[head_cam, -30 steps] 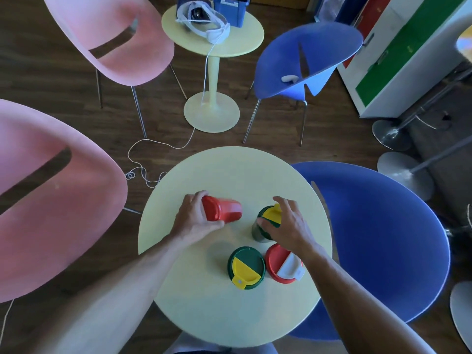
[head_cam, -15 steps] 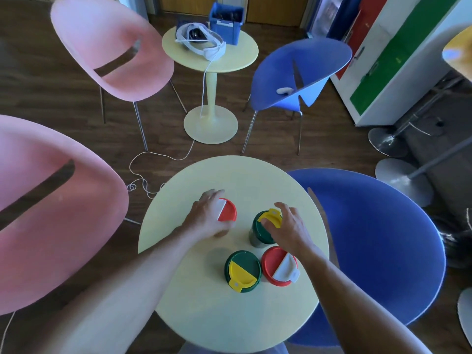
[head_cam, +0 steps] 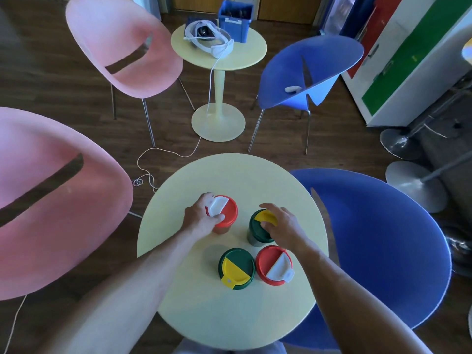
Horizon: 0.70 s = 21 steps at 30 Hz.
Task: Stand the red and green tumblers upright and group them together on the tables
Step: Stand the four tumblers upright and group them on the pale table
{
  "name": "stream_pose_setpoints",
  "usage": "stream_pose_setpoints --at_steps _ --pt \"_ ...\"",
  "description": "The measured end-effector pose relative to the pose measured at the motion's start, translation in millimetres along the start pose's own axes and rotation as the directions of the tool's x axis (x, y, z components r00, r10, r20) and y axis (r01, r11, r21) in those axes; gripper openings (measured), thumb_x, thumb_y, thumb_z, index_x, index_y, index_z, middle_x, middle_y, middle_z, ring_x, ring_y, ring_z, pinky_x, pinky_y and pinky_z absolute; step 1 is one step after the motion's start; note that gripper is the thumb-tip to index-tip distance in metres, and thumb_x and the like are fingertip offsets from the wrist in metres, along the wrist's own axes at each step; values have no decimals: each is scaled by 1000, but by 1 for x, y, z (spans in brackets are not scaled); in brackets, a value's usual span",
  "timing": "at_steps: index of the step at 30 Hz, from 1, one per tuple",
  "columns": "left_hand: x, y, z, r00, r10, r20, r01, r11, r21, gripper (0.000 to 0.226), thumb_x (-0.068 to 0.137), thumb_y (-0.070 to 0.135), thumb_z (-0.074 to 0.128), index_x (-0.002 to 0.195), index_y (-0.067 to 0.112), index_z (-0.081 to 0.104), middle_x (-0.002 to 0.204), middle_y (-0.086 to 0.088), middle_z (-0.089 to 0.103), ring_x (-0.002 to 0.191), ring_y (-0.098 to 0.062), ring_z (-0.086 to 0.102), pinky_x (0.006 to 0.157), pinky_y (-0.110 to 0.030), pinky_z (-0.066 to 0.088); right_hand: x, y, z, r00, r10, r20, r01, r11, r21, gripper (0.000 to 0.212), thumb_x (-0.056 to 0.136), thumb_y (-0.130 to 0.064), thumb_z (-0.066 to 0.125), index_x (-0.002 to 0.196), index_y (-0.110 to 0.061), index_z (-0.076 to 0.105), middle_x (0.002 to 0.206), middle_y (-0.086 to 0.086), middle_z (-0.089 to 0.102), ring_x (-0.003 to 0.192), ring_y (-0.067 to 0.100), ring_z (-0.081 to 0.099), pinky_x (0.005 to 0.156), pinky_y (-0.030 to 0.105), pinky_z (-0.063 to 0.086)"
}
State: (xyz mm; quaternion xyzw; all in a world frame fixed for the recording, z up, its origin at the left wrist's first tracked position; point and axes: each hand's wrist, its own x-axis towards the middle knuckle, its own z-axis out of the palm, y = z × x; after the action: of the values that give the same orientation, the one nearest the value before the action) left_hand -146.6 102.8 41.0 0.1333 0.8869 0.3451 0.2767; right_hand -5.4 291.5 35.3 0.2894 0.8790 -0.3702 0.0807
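Several tumblers stand upright on the round pale-yellow table [head_cam: 255,175]. My left hand [head_cam: 201,218] grips a red tumbler with a white lid flap [head_cam: 226,212] at the table's middle left. My right hand [head_cam: 282,226] rests on the lid of a green tumbler with a yellow flap [head_cam: 258,227] just to its right. Nearer to me, a second green tumbler [head_cam: 236,268] and a second red tumbler [head_cam: 273,265] stand side by side, touching.
Pink chairs [head_cam: 51,200] stand to the left and a large blue chair [head_cam: 383,238] presses against the table's right. Beyond, a smaller yellow table [head_cam: 245,57] bears a white headset [head_cam: 209,38] and a blue box [head_cam: 236,20]. A white cable [head_cam: 163,154] trails over the floor.
My left hand has tipped the red tumbler from lying on its side to standing upright. My right hand stayed on the green tumbler's lid. The camera view shifted slightly downward.
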Motion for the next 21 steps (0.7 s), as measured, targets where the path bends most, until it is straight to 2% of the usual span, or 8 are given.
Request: stream_pose_setpoints --at_steps 5,8,16,21 --pt "-3 3 5 991 50 126 -61 994 87 60 79 27 75 132 31 46 131 -5 53 98 -18 48 80 -24 39 2 8 0 997 -78 -2 78 996 -41 41 94 -19 58 132 -31 51 119 6 51 108 25 51 78 21 38" --pt "-7 2 8 990 57 130 -71 992 108 61 79 27 75 132 31 46 130 -5 53 98 -18 47 81 -24 39 1 13 -1 991 -130 -5 130 990 -49 40 95 -18 57 133 -30 52 121 7 52 108 24 52 77 16 38" --pt "-17 0 17 983 69 168 -89 989 119 60 78 28 76 130 34 47 129 -4 54 110 -22 54 82 -25 42 -1 20 -2 980 -200 -3 200 979 -50 41 94 -19 60 133 -29 52 122 7 53 109 25 53 81 18 41" --pt "-21 2 21 980 69 188 -90 990 109 60 79 25 75 131 34 46 129 -4 53 111 -22 54 85 -26 44 -2 22 -6 984 -178 -19 177 983 -56 42 93 -22 61 134 -28 52 121 9 54 106 26 55 80 21 43"
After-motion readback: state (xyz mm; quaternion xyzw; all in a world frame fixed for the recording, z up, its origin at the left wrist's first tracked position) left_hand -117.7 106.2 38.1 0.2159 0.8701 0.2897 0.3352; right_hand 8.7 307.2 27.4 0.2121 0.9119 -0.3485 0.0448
